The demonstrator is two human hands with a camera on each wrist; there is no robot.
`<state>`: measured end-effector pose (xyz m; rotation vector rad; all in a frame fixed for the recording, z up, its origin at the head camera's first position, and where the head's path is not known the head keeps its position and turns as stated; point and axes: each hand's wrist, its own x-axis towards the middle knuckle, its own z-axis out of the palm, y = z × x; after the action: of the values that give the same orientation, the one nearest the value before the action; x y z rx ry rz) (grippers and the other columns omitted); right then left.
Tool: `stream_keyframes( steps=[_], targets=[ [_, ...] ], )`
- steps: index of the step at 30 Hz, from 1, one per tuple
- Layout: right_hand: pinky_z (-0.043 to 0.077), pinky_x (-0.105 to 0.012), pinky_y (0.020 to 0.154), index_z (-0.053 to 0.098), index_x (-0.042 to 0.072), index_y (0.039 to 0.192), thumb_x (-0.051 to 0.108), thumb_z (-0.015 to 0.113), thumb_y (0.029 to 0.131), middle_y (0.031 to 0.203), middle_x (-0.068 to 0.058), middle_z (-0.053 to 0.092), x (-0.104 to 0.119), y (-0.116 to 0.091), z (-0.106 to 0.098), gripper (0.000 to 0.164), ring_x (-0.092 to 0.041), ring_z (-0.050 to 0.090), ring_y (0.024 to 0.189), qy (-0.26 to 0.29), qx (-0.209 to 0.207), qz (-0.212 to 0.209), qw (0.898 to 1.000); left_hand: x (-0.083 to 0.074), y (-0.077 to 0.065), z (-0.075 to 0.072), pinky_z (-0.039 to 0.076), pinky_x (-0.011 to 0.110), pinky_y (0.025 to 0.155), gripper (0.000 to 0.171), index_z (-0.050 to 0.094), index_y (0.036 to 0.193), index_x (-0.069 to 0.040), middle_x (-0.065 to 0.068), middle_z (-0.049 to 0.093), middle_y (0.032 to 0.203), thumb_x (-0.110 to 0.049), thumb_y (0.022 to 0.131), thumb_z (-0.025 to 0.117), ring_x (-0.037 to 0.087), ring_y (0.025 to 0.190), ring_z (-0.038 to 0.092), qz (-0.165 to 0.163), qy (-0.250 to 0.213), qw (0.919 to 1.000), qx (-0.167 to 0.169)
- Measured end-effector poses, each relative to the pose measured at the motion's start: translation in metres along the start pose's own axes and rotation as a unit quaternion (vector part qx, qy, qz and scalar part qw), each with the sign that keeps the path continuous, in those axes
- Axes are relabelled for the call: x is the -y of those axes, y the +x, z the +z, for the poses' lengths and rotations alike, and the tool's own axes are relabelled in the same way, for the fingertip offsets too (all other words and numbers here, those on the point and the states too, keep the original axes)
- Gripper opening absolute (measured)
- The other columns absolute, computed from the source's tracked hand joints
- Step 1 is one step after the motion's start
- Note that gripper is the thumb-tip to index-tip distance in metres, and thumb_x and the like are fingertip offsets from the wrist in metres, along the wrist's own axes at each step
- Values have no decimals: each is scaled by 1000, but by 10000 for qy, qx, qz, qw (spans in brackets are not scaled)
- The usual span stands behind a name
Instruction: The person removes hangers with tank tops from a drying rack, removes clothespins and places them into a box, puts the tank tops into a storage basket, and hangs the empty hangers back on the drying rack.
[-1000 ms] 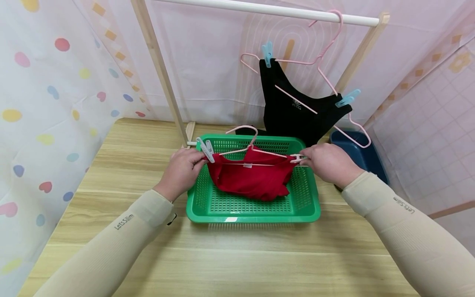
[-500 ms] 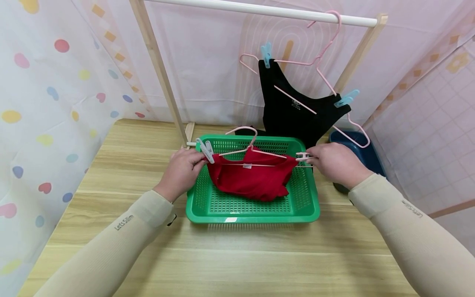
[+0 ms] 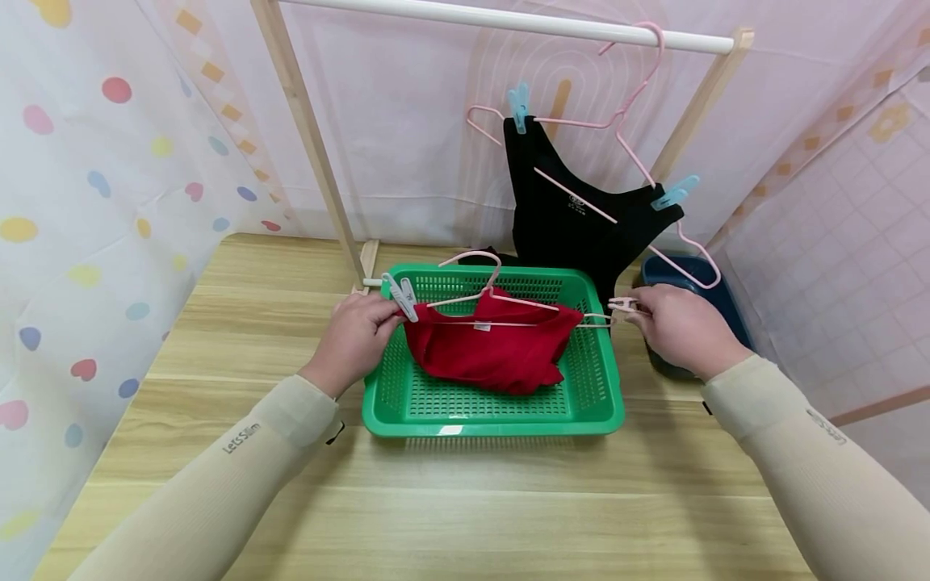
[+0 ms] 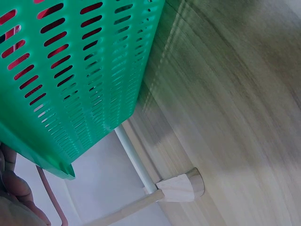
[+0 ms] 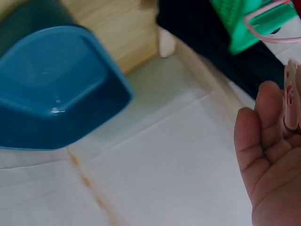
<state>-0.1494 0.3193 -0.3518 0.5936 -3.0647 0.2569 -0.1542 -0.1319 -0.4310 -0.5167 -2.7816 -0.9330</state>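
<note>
A red garment (image 3: 487, 355) hangs on a pale pink hanger (image 3: 526, 303) over the green basket (image 3: 508, 428) in the head view. At its left shoulder sits a grey clothespin (image 3: 402, 298). My left hand (image 3: 353, 337) grips the garment and hanger end beside that pin; the fingertips are partly hidden. To the right, the hanger's bare tip pokes out past the red strap. My right hand (image 3: 686, 329) pinches a pale pink clothespin (image 3: 623, 305), apart from the strap. In the right wrist view the same clothespin (image 5: 290, 96) shows between the fingers.
Behind the basket, a black top (image 3: 574, 210) hangs tilted from a pink hanger on the white rail (image 3: 523, 22), held by two light blue clothespins (image 3: 677, 192). A dark blue bin (image 5: 51, 89) stands right of it. The wooden rack post (image 3: 308, 133) rises behind the basket's left corner.
My right hand has drawn the pink clothespin off the red garment's right strap and moved right, baring the hanger's tip. The left hand keeps its hold.
</note>
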Motion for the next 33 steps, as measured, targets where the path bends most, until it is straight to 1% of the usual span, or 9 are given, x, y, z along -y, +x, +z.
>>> stream_keyframes(
  steps=[3,6,9,13,17,21,24,30,33],
  targets=[
    [54,-49,74,69,5,102,21,63,105,86,-9,68,-12,-3,4,17,-25,61,76,49,-76,272,9996,-1,0,0,42,56,101,20,80,118,-12,10,78,119,-14,103,67,31,111,68,22,10,10000,-24],
    [54,-52,77,66,3,102,21,60,107,92,-15,70,-26,-6,8,19,-31,64,81,64,-100,559,9984,-1,-1,0,42,55,99,19,80,118,-12,10,79,117,-14,103,67,31,108,67,16,52,10000,-25],
    [52,-50,76,65,1,104,19,57,107,95,-17,70,-40,-8,13,20,-31,64,80,172,2,822,9965,0,-2,1,42,55,99,19,80,117,-12,10,79,116,-14,103,67,31,105,65,2,79,10000,-18],
    [47,-43,68,64,-2,107,17,55,108,90,-16,66,-58,-11,19,21,-26,57,72,381,198,1133,9926,0,-1,1,42,54,98,19,80,116,-12,10,79,115,-15,103,67,31,104,65,-5,68,10000,-21],
    [48,-48,71,63,-7,114,17,54,109,97,-22,65,-71,-14,25,27,-31,58,77,454,386,1398,9884,1,-1,2,42,54,99,19,80,117,-12,9,79,114,-14,104,66,31,105,65,-34,60,10000,5],
    [50,-62,88,61,-12,122,17,52,109,114,-32,60,-81,-18,31,33,-44,57,100,312,483,1554,9862,1,-2,3,42,54,99,19,80,117,-12,9,79,115,-15,104,66,31,105,65,-56,68,10000,29],
    [48,-65,95,60,-14,123,17,51,108,118,-35,56,-86,-20,37,35,-48,54,109,219,469,1624,9854,1,-2,3,42,54,99,19,80,117,-12,9,78,117,-14,104,66,31,104,64,-62,67,10000,33],
    [50,-64,91,61,-12,123,16,50,107,113,-33,59,-93,-22,49,34,-45,59,101,274,499,1684,9841,0,-2,3,42,54,99,21,79,120,-12,10,78,120,-14,104,66,32,106,64,-69,79,9999,42],
    [51,-63,88,62,-11,119,15,51,106,109,-31,60,-95,-22,56,31,-45,60,96,268,483,1678,9843,0,-2,3,42,54,100,21,79,121,-12,10,77,122,-15,104,67,32,106,64,-60,83,9999,38]
  ],
)
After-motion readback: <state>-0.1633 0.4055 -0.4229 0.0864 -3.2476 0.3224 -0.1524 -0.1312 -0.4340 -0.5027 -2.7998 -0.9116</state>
